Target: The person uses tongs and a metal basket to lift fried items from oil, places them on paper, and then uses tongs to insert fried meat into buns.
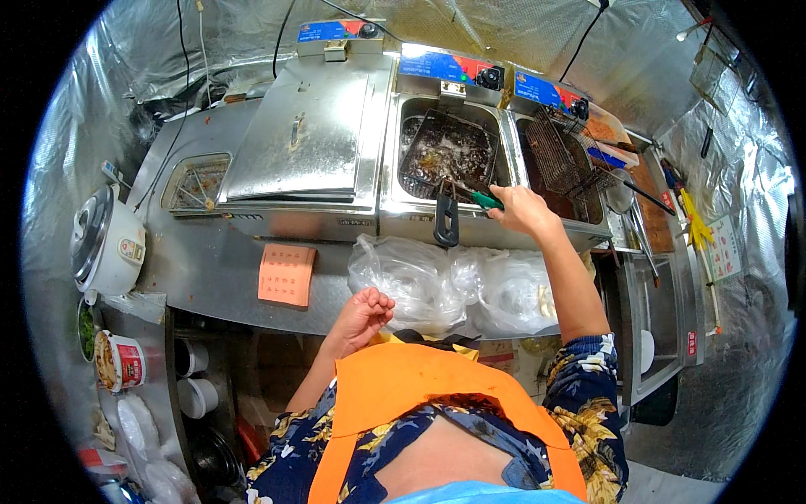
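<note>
My right hand (522, 210) is closed round a green-handled metal utensil (485, 200). The utensil's far end reaches over the front of the middle fryer's basket, and its exact kind I cannot make out. Dark oil bubbles in the middle fryer (389, 189), where a wire basket (430, 139) sits with its black handle (447, 222) hanging over the front edge. My left hand (366, 315) is curled into a loose fist in front of me, with nothing visible in it. Beside it on the counter lie clear plastic bags (407, 277).
A metal lid (304, 134) covers the left fryer. Another wire basket (554, 151) rests over the right fryer. An orange paper (286, 275) lies on the counter (201, 277). A white rice cooker (117, 239) stands far left, above a tub (126, 361). Long metal tools (645, 235) lie at right.
</note>
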Available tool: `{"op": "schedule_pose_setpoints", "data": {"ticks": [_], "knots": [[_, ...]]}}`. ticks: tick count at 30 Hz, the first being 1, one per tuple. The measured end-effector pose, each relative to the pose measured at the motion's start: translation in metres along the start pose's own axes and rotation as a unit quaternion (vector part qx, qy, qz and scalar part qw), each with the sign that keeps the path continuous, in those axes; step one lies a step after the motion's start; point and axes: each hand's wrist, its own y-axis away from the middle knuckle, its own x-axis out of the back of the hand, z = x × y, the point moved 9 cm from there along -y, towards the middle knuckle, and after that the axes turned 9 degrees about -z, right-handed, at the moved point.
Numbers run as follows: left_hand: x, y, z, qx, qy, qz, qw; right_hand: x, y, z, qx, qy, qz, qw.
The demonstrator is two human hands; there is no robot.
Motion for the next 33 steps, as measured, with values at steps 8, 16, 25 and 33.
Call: {"op": "schedule_pose_setpoints", "data": {"ticks": [8,16,25,33], "knots": [[0.0016,-0.0005,-0.0005,0.001,-0.002,0.004,1.000,-0.0027,-0.0024,0.0016,0.010,-0.002,0.003,1.000],[0.0056,-0.0025,-0.0033,0.014,0.001,0.019,1.000,-0.0003,-0.0009,-0.0014,0.007,-0.001,0.001,1.000],[0.0020,-0.0033,-0.0024,0.009,-0.013,-0.003,1.000,0.0018,0.0008,-0.0025,0.008,-0.005,0.003,1.000],[0.0027,-0.0041,-0.0051,0.022,-0.007,0.006,1.000,0.0002,-0.0004,-0.0003,0.005,-0.006,0.008,1.000]]}}
